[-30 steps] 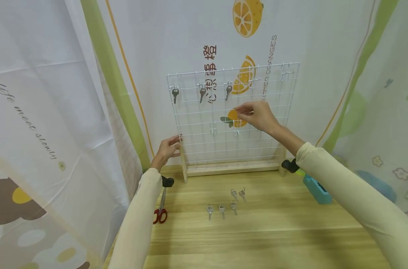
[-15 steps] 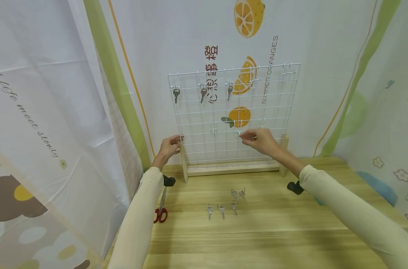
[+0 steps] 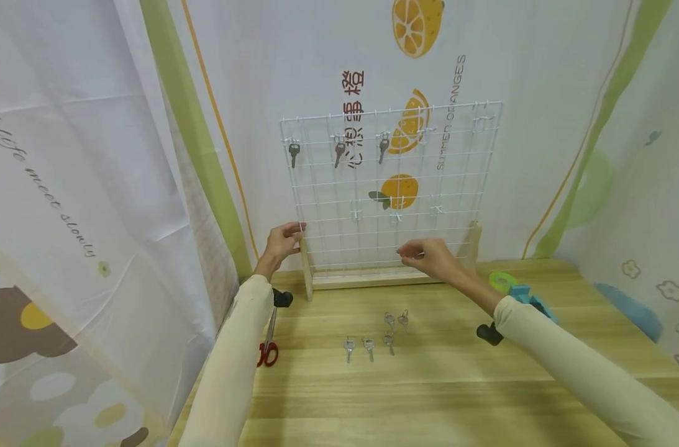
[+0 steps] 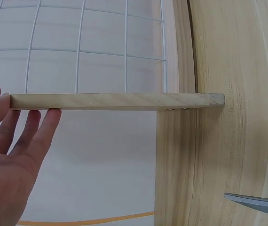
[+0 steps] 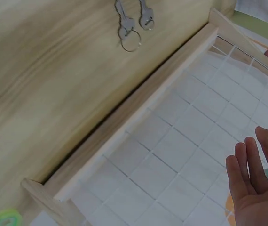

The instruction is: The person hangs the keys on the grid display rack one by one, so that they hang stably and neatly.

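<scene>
A white wire grid [image 3: 392,111] stands upright in a wooden stand [image 3: 373,282]. My left hand [image 3: 280,245] holds the stand's left wooden post [image 4: 115,100], thumb on one side and fingertips against the other in the left wrist view. In front of the lower grid, my right hand [image 3: 431,257] has its fingers loosely bent and nothing between them. Three dark-looking keys hang along the upper row, one being the rightmost key [image 3: 383,149]. Bare white hooks sit lower, such as the middle hook [image 3: 396,217]. Several silver keys [image 3: 369,349] with rings lie on the table.
Red-handled scissors [image 3: 269,352] lie beside the left forearm. To the right, a blue tape dispenser [image 3: 520,294] and a green tape roll [image 3: 503,282] are partly behind the right forearm. A printed curtain [image 3: 233,62] hangs close behind the grid.
My right hand has moved down from the grid's middle, past the lower hooks, to near its bottom. The left hand keeps its hold on the post. The keys have not moved.
</scene>
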Motion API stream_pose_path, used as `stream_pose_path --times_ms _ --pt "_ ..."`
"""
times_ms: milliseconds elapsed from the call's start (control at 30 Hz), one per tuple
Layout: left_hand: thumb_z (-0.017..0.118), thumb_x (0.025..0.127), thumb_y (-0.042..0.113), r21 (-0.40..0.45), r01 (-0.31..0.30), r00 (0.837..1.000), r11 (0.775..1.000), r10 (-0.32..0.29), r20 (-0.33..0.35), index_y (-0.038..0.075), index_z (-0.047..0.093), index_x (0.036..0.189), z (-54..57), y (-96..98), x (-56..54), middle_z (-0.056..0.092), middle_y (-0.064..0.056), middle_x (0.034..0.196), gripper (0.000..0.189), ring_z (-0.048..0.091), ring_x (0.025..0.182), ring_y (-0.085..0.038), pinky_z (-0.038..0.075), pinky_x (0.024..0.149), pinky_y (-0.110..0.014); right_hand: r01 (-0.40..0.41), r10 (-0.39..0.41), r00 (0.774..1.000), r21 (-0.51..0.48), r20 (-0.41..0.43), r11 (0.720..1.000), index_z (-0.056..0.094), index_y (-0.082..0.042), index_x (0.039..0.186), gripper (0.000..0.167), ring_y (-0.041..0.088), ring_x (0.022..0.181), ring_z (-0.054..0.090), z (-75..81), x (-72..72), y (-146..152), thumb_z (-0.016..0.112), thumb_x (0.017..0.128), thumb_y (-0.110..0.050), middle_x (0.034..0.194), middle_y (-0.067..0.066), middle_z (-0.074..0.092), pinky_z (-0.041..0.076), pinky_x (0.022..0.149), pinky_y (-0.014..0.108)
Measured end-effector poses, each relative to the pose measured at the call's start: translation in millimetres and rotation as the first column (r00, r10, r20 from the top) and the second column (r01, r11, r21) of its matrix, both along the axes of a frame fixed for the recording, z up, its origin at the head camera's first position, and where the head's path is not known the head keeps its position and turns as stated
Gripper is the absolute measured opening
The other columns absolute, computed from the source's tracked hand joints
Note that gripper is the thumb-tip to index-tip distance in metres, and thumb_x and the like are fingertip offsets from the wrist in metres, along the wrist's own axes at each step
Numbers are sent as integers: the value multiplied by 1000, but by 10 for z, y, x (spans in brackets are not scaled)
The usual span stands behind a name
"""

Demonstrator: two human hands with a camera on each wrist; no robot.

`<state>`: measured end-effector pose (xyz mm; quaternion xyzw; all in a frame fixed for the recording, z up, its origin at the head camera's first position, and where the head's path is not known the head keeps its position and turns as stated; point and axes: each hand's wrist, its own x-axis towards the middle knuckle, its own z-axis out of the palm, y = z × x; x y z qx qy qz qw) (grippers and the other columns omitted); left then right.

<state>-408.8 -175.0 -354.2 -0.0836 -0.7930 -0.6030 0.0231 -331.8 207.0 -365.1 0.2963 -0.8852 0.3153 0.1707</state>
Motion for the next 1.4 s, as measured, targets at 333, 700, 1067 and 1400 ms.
stream_pose_path --times_ms 333,700,1067,1400 --pt "52 109 3 7 -2 1000 1000 2 -5 1 60 145 9 -1 -8 52 -20 152 37 51 140 -36 54 106 -52 -34 34 999 4 19 999 76 7 109 20 33 91 75 -273 -18 15 79 90 3 103 19 77 66 80 39" --pt "52 109 5 0 7 1000 1000 -7 17 3 58 147 10 -8 -25 49 -16 157 38 49 142 -36 54 107 -49 -70 72 993 -22 98 997 76 7 109 21 33 91 75 -579 21 6 79 89 5 101 18 77 66 79 39" --pt "54 108 6 -4 2 999 1000 -2 36 5 61 145 29 -7 -2 49 -17 156 37 50 141 -35 57 104 -45 -101 97 986 24 136 995 75 8 111 24 31 90 74 -901 56 -82 79 88 4 102 20 77 65 79 37" --pt "54 108 5 30 14 997 999 -17 77 4 60 146 44 -12 -33 47 -16 158 38 47 144 -34 53 108 -51 -105 86 974 81 209 991 76 4 108 20 28 90 74 -1127 -28 -212 80 88 1 100 15 77 65 79 35"
